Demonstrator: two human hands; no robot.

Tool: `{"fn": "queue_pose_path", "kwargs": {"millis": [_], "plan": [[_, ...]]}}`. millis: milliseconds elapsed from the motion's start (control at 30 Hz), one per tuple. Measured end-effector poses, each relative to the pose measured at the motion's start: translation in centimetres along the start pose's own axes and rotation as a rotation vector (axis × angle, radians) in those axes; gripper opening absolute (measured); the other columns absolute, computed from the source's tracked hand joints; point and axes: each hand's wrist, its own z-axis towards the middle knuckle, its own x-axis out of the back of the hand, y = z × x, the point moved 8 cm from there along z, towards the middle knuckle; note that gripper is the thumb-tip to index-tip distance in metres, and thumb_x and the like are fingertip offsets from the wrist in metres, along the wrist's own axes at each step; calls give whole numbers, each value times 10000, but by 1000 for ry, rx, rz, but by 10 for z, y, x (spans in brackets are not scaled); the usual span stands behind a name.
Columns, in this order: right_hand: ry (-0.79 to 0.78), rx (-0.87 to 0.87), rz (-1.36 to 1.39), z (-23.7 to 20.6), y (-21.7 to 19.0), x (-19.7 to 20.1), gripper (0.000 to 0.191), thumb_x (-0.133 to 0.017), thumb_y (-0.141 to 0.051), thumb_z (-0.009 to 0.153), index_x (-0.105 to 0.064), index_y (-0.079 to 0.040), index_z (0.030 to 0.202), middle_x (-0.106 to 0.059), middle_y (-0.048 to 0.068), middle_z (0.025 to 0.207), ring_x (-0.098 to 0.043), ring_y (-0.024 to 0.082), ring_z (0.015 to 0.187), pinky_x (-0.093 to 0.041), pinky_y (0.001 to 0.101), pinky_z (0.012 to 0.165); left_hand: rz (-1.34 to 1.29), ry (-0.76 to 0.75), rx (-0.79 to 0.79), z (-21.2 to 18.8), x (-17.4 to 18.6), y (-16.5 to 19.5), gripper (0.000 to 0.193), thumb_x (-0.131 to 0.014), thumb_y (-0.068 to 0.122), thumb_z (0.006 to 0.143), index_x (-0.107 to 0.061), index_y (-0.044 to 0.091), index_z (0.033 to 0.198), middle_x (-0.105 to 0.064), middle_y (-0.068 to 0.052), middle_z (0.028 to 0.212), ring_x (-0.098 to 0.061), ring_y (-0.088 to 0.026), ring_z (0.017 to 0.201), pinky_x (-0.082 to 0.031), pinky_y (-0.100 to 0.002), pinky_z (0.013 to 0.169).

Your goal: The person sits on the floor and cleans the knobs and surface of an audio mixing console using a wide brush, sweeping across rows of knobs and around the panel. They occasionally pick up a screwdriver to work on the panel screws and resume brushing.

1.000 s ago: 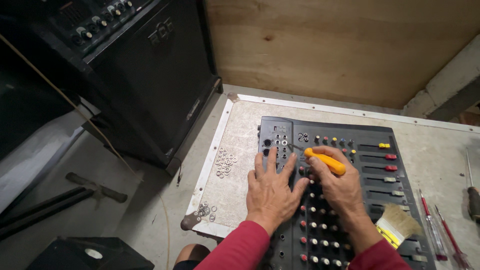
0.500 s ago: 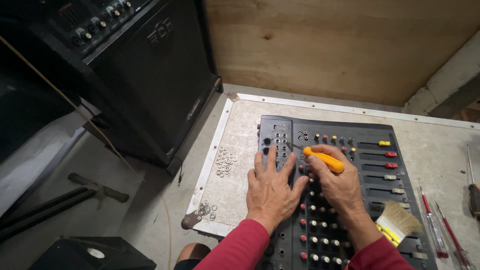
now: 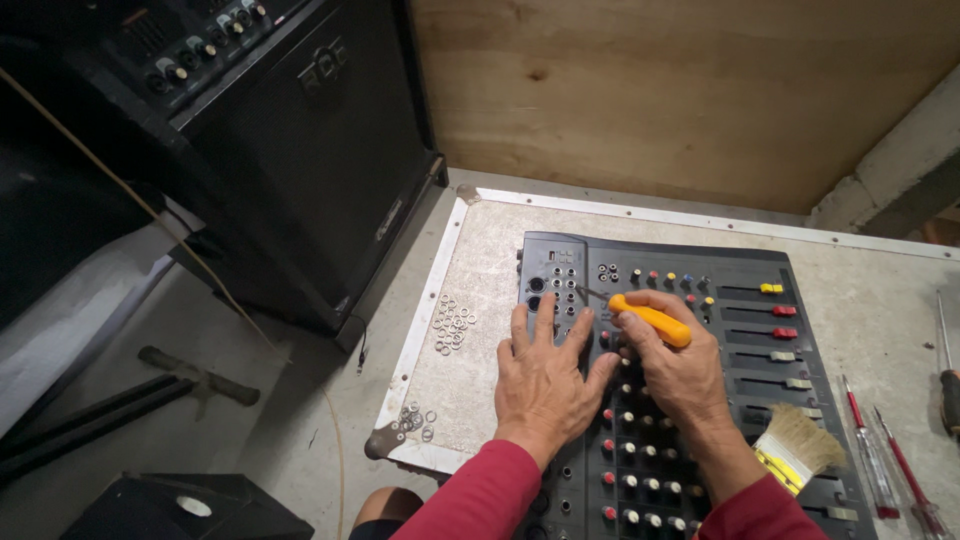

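My left hand (image 3: 545, 375) lies flat and open on the audio mixer (image 3: 690, 400) on the counter (image 3: 480, 330). My right hand (image 3: 670, 365) grips an orange screwdriver (image 3: 650, 320), tip at the jack sockets. Loose washers (image 3: 452, 325) beyond suggest several are already off; most knobs remain on.

Counted on and beside the bench

2 hands (image 3: 545, 385), 1 mixer (image 3: 760, 400), 1 orange screwdriver (image 3: 650, 320), 1 brush (image 3: 795, 445), 2 red screwdrivers (image 3: 868, 455), 1 dark-handled tool (image 3: 950, 395), 2 washer piles (image 3: 452, 322), 1 amplifier (image 3: 290, 150). On the mixer: 1 yellow slider cap (image 3: 770, 289), 2 red caps (image 3: 783, 311), 3 grey caps (image 3: 783, 356) in view.
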Motion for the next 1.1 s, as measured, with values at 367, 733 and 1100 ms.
{"fn": "queue_pose_path", "kwargs": {"millis": [367,733,1100], "plan": [[5,-19,57,0,2,-1,282,-694,-158,947,-697,-57,1210,-766,36,998,-647,68,751,-559,217,676,5,-11,3,1,1,1,628,-554,581,930,-535,242,1459,-317,-172,1589,-209,-462,1447,-265,-616,1082],[1,-4,43,0,3,0,281,-689,-163,952,-693,-59,1213,-767,41,984,-642,66,741,-553,212,665,-2,-28,17,1,0,1,631,-547,592,927,-537,246,1455,-317,-166,1597,-206,-458,1455,-267,-612,1090],[3,-19,50,-1,0,-1,290,-679,-168,958,-685,-65,1229,-767,56,997,-657,76,753,-571,225,683,-7,-33,19,0,2,0,631,-538,596,932,-537,247,1458,-314,-164,1602,-205,-462,1459,-269,-618,1094]]}}
